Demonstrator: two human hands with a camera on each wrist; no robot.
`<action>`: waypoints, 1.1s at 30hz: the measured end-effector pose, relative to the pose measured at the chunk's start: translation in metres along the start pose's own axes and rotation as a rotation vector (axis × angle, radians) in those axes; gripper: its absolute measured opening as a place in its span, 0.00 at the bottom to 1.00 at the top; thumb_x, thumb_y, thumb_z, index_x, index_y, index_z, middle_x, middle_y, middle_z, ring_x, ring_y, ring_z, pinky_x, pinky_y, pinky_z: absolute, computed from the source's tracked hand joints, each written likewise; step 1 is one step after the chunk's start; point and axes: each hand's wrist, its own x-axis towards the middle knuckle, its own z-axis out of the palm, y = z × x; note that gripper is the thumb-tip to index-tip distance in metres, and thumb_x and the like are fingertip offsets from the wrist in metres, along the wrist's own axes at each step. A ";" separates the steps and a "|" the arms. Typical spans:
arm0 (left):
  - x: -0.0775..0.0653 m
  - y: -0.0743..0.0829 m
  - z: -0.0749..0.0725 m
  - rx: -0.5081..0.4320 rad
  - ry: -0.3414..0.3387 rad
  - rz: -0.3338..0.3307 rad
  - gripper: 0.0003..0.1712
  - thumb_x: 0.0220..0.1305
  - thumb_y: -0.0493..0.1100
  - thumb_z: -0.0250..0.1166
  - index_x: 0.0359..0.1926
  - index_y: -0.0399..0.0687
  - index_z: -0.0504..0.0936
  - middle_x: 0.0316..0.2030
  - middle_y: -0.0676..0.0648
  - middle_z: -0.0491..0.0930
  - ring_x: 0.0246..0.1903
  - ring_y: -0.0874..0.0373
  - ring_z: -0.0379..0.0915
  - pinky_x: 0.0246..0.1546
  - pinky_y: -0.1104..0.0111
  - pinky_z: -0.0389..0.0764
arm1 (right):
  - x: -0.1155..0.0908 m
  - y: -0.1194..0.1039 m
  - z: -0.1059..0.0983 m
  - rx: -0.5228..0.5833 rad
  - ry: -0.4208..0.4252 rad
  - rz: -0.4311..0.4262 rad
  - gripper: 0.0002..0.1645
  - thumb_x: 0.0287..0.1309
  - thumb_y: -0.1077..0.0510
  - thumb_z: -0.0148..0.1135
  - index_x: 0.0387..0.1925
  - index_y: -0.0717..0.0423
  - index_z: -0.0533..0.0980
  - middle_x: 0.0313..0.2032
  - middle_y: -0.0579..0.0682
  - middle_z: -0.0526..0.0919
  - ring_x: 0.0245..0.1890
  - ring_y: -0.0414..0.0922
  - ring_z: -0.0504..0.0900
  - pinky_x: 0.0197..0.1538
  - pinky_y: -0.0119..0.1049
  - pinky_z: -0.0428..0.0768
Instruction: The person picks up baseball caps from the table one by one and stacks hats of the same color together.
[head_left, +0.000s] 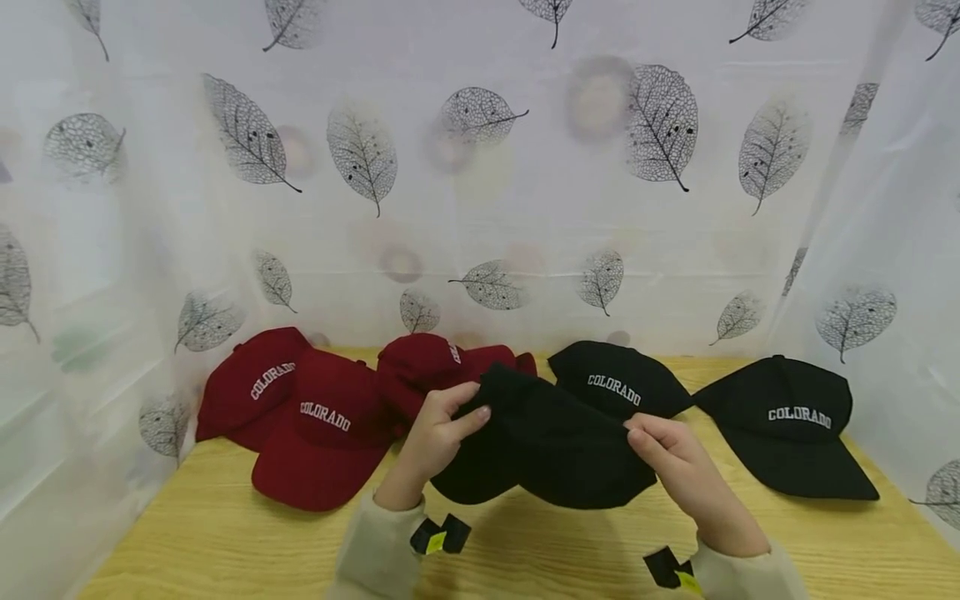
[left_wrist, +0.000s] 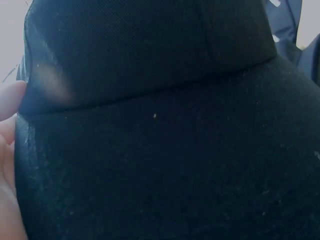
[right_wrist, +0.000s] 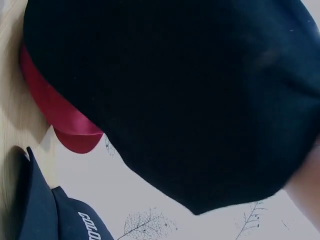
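Both hands hold up a black baseball cap [head_left: 570,442] above the front of the wooden table. My left hand [head_left: 438,437] pinches its left side between thumb and fingers, and my right hand [head_left: 675,458] pinches the right edge. In the left wrist view the cap's brim [left_wrist: 165,165] and the seam to its crown [left_wrist: 135,45] fill the picture, with thumb and fingers at the left margin. The right wrist view shows the dark cloth [right_wrist: 175,110] close up; most of the right hand is hidden there.
On the left of the table [head_left: 187,542] lie two overlapping red COLORADO caps, one in front [head_left: 330,433] and one behind [head_left: 251,387]. More red cap cloth [head_left: 420,367] shows at the middle back. Two black COLORADO caps, one nearer the middle [head_left: 618,379] and one farther right [head_left: 795,425], stand before a leaf-print curtain [head_left: 480,208].
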 end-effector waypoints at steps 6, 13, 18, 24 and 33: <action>-0.001 -0.002 -0.002 -0.040 -0.023 -0.009 0.09 0.62 0.34 0.51 0.38 0.33 0.75 0.32 0.41 0.77 0.32 0.59 0.71 0.36 0.63 0.74 | -0.001 0.001 0.002 0.080 0.020 -0.093 0.21 0.57 0.76 0.40 0.32 0.52 0.75 0.23 0.46 0.70 0.27 0.37 0.71 0.28 0.32 0.69; 0.002 0.000 -0.002 -0.106 0.001 -0.077 0.10 0.63 0.36 0.50 0.38 0.31 0.74 0.32 0.39 0.76 0.33 0.58 0.70 0.37 0.64 0.73 | -0.006 0.005 -0.005 0.106 0.129 -0.027 0.23 0.60 0.75 0.36 0.38 0.55 0.76 0.33 0.44 0.76 0.34 0.36 0.73 0.37 0.24 0.69; 0.003 0.001 -0.001 -0.264 0.088 -0.217 0.14 0.63 0.37 0.49 0.39 0.26 0.72 0.35 0.37 0.75 0.35 0.58 0.72 0.41 0.63 0.73 | -0.010 0.004 -0.019 0.086 0.178 0.086 0.20 0.65 0.70 0.31 0.46 0.66 0.72 0.44 0.47 0.76 0.46 0.38 0.73 0.48 0.25 0.68; 0.007 0.000 0.009 -0.508 0.265 -0.406 0.14 0.62 0.38 0.51 0.39 0.26 0.71 0.32 0.47 0.76 0.34 0.58 0.74 0.40 0.65 0.73 | -0.020 0.006 -0.031 -0.205 0.199 0.267 0.20 0.67 0.65 0.34 0.55 0.61 0.67 0.51 0.45 0.73 0.51 0.33 0.70 0.49 0.22 0.66; 0.006 -0.016 0.032 -0.778 0.334 -0.537 0.06 0.62 0.39 0.53 0.34 0.45 0.76 0.32 0.50 0.77 0.34 0.61 0.74 0.39 0.68 0.73 | -0.040 0.020 -0.038 -0.171 0.144 0.332 0.19 0.65 0.65 0.39 0.55 0.69 0.61 0.47 0.37 0.73 0.46 0.31 0.73 0.44 0.28 0.72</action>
